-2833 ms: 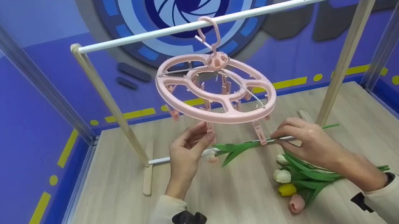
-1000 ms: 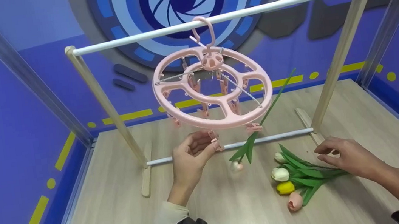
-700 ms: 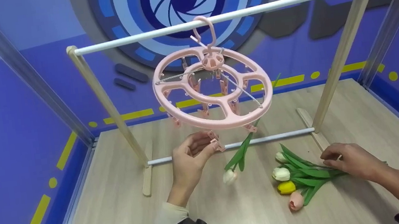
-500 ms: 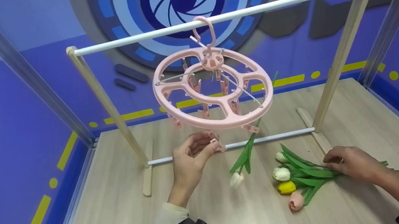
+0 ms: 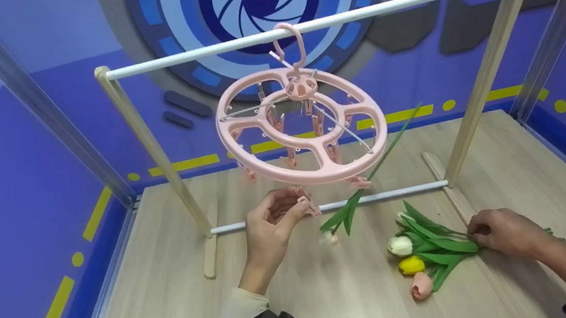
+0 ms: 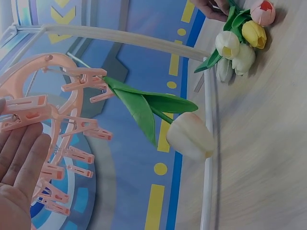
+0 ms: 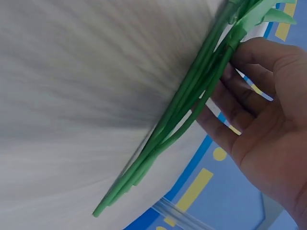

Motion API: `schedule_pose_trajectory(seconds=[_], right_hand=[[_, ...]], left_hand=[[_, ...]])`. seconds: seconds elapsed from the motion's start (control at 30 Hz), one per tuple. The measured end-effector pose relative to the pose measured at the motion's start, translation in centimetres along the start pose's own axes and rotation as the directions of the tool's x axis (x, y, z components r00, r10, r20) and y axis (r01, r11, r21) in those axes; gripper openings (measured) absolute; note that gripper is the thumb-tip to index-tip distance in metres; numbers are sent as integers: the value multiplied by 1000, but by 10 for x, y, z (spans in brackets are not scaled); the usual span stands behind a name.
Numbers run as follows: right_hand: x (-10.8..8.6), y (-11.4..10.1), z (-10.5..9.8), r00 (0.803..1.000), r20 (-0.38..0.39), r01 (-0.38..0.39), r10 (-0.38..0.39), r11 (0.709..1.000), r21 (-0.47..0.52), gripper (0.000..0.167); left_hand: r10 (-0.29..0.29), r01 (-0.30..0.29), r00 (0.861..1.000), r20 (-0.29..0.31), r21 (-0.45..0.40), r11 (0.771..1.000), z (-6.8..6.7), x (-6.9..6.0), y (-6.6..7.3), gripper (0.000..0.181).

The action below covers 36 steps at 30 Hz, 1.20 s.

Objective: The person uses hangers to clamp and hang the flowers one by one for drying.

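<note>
My left hand [image 5: 269,232] pinches a pink clothespin [image 5: 309,204] hanging from the front of the round pink clip hanger [image 5: 312,176]. Just right of it, another clothespin [image 5: 359,182] holds a white tulip [image 6: 189,136] by the stem, so the flower dangles head down. Over the table at right, my right hand [image 5: 511,234] pinches stem among a bunch of artificial tulips [image 5: 437,245]. White, yellow and pink heads point left, while the green stems [image 7: 180,103] run past the fingers in the right wrist view. How many stems the fingertips hold cannot be told.
The hanger hooks over the white top rod [image 5: 394,6] of a wooden stand. A lower white rod [image 5: 400,192] crosses behind the left hand, between upright posts [image 5: 488,74]. Several more clothespins [image 6: 79,154] hang around the ring. Blue printed walls [image 5: 47,172] enclose the table.
Earlier the right hand held the white tulip at the hanger; it let go, leaving the flower swinging from its clothespin, and moved down right to the bunch, which has shifted slightly. The left hand stays.
</note>
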State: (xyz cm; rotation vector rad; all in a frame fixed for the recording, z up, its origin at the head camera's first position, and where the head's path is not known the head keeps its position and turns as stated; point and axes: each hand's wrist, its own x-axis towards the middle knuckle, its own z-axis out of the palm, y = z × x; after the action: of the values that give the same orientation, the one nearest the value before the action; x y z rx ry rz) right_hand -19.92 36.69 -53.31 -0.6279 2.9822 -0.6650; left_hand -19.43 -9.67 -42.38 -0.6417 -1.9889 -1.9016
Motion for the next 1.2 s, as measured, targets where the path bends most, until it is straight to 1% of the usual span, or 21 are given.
schedule_pose_trajectory(seconds=[0.13,0.2,0.27,0.37,0.43,0.53,0.73,0.93,1.0,1.07,1.2], right_hand=[[1,-3,-2,999,-34,-11,12,1000,28,9],[1,-5,-4,997,-69,-14,17,999,44,9],[1,-8,-6,994,-114,5,2,998,57,12],[1,-12,-9,980,-194,60,-48,997,58,19],[2,-15,-11,966,-246,95,-81,994,47,23],[3,-19,-15,949,-297,117,-104,993,26,26],[4,-29,-25,939,-328,113,-105,994,3,28],[3,-40,-34,926,-354,131,-128,991,-18,32],[2,-44,-36,922,-359,149,-147,989,-22,34],[2,-47,-38,911,-370,187,-185,982,-32,39],[3,-55,-43,874,-397,281,-279,958,-55,47]], left_hand=[[0,0,1000,-4,4,1000,0,0,0,23],[-3,3,1000,-7,5,1000,0,0,0,23],[-9,9,1000,-10,9,1000,0,0,0,22],[-18,18,1000,-9,19,1000,0,-1,-1,22],[-23,23,1000,-7,27,999,0,-1,-1,23],[-22,22,1000,-1,29,999,1,-1,-1,23],[-12,12,1000,4,19,1000,1,-1,-1,22],[-19,19,1000,10,33,999,1,-2,0,22],[-20,20,1000,10,37,999,1,-1,0,22],[-22,21,1000,9,40,999,2,-1,0,21],[-27,26,1000,6,37,999,4,-1,-1,21]])
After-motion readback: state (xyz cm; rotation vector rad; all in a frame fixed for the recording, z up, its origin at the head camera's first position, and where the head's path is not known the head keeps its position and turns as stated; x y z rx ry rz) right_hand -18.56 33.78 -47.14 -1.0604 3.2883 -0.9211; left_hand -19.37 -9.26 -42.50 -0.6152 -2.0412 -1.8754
